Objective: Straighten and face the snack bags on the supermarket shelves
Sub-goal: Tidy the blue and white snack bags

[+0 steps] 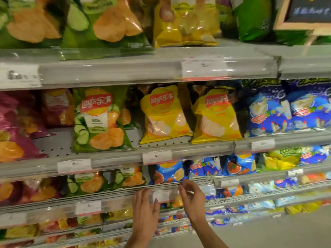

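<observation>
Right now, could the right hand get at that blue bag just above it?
Probably yes. The right hand is raised just under the blue bag, fingertips near its lower edge. Only the shelf rail runs between them, and the bag's front stands uncovered above it.

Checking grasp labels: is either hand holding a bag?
No. The left hand and right hand hover open near the shelf edge, gripping nothing.

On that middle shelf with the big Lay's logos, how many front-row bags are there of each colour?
Counting front-row bags on the middle shelf:
Magenta: 1, the magenta bag, partly cut off at the left
Red: 1, the red bag, set further back
Green: 1, the green bag
Yellow: 2, and
Blue: 2, and
Total: 7
</observation>
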{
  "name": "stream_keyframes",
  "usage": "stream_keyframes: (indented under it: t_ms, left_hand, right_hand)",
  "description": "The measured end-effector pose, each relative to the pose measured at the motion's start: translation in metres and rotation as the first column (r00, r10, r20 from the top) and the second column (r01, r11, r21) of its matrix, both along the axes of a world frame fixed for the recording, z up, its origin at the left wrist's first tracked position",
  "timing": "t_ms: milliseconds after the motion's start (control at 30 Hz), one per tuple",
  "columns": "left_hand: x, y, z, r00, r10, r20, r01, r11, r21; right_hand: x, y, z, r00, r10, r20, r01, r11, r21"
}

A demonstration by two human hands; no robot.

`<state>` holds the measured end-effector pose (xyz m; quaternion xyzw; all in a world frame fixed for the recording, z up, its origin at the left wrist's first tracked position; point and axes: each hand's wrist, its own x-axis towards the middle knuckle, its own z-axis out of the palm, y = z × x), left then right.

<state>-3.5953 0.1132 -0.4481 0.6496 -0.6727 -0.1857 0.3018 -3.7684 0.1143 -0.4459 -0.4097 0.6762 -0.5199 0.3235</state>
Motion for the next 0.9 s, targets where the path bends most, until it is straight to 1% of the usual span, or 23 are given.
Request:
stream_keyframes:
  t_ms: [67,133,233,300,400,500,533,633,700,800,900]
  left_hand:
    - [-0.042,-0.001,0.007,0.995,-0.027,-0.093,0.026,1.0,-0.008]
    - [-0.085,-0.004,0.015,0.988,-0.027,-0.155,0.029,1.0,0.008]
    - [-0.14,-0.012,0.028,0.977,0.062,-0.205,-0.045,0.995,0.087]
    - [-0.168,-0.021,0.034,0.972,0.098,-0.215,-0.076,0.991,0.106]
    - [-0.196,-0.037,0.036,0.946,0.183,-0.268,-0.14,0.975,0.172]
    - [-0.208,-0.053,0.036,0.923,0.202,-0.328,-0.118,0.959,0.257]
    - [-0.21,-0.059,0.035,0.918,0.199,-0.342,-0.104,0.955,0.277]
    - [-0.212,-0.075,0.034,0.927,0.223,-0.301,-0.123,0.94,0.317]
    - [-0.213,-0.085,0.033,0.913,0.244,-0.327,-0.133,0.936,0.327]
    - [-0.213,-0.097,0.031,0.931,0.227,-0.285,-0.117,0.927,0.357]
    - [-0.212,-0.109,0.028,0.912,0.227,-0.343,-0.092,0.926,0.367]
  right_hand:
    - [-0.046,0.006,0.0,0.999,-0.052,0.005,0.052,0.999,0.008]
    - [-0.096,0.011,0.002,0.995,-0.095,-0.02,0.095,0.995,0.009]
    - [-0.166,0.012,0.007,0.984,-0.168,-0.063,0.169,0.985,0.014]
    - [-0.205,0.007,0.007,0.97,-0.218,-0.11,0.219,0.976,-0.009]
    - [-0.25,-0.004,0.008,0.957,-0.234,-0.174,0.226,0.972,-0.066]
    - [-0.28,-0.017,0.011,0.954,-0.149,-0.26,0.139,0.989,-0.057]
    - [-0.287,-0.024,0.012,0.963,-0.099,-0.249,0.089,0.995,-0.05]
    - [-0.302,-0.044,0.018,0.985,0.064,-0.162,-0.071,0.997,-0.039]
    - [-0.308,-0.056,0.019,0.981,0.143,-0.129,-0.145,0.989,-0.003]
    - [-0.312,-0.071,0.014,0.975,0.19,-0.118,-0.185,0.981,0.054]
    - [-0.317,-0.079,0.007,0.965,0.221,-0.14,-0.208,0.973,0.102]
